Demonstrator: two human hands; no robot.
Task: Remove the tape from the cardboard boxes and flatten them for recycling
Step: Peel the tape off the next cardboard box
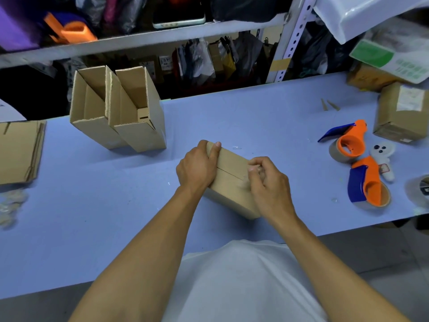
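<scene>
One closed box [229, 180] at tabletop [92, 217] centre is gripped by left hand [197, 169]; tape is pinched by right hand [267, 182]. Two open boxes [118, 112] unflattened; flat stack [19, 151] done.

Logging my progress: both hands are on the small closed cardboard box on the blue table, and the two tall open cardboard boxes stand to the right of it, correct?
Not quite. The head view shows the two tall open cardboard boxes to the left of the small closed cardboard box, not the right. The left hand and right hand are both on it, on the blue table.
</scene>
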